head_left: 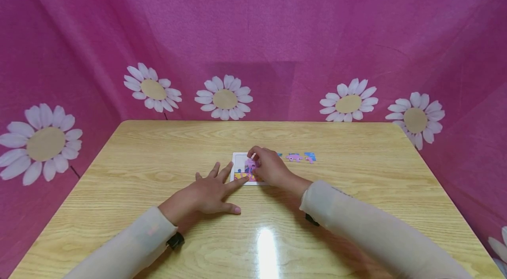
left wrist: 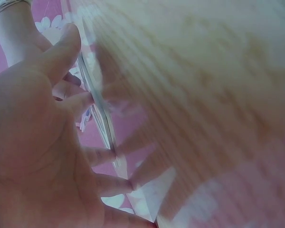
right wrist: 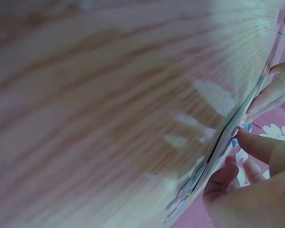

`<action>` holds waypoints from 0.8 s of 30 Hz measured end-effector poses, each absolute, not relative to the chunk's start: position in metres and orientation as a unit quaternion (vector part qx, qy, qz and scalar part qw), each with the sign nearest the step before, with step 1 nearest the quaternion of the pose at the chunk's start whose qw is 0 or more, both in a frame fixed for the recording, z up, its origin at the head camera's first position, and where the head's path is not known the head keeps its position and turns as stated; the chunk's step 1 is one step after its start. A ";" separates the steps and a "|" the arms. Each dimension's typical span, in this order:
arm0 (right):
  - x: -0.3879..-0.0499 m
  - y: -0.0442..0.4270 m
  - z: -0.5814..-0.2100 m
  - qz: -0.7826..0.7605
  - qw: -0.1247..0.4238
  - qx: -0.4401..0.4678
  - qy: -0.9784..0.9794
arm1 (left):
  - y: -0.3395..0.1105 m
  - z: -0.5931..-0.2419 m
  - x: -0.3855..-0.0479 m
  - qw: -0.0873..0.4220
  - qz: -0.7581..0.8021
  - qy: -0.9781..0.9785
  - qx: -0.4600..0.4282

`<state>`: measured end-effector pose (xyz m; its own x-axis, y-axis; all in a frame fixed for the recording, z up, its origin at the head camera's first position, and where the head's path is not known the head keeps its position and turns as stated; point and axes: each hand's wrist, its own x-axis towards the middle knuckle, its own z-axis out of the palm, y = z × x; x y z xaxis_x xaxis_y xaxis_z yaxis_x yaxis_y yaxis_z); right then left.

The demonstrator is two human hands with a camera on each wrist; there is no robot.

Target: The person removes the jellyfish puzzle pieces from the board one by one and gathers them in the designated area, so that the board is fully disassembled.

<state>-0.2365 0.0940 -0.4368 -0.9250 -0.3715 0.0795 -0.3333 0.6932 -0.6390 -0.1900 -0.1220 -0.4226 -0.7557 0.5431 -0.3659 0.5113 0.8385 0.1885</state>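
White-rimmed, flat rectangular puzzle board (head_left: 240, 162) lies on the pale wood-grain tabletop (head_left: 158, 147), with yellow-and-pink printed pieces (head_left: 241, 177) along its near edge. The left hand (head_left: 211, 193) has its grip apart, fingers spread, one reaching over the board's near part. Above the board, the right hand (head_left: 272, 169) bends its fingers, its grip clamped on a purple printed jigsaw piece (head_left: 249, 165). Right of that hand sit a purple piece with two printed eyes (head_left: 294, 157) and a blue-and-pink piece (head_left: 310, 157), apart from each other.
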 end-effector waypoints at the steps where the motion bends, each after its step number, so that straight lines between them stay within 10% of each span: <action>1: -0.237 0.094 -0.437 -0.344 0.028 -0.194 0.918 | -0.122 -0.423 -0.190 0.207 0.039 0.936 0.282; 24: -0.237 0.100 -0.438 -0.437 0.071 -0.167 0.881 | -0.122 -0.423 -0.190 0.213 0.042 0.936 0.278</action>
<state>-0.2367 0.0998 -0.4383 -0.9343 -0.3560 0.0201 -0.2314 0.5623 -0.7939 -0.1903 -0.1217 -0.4227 -0.7548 0.5376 -0.3758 0.5013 0.8423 0.1980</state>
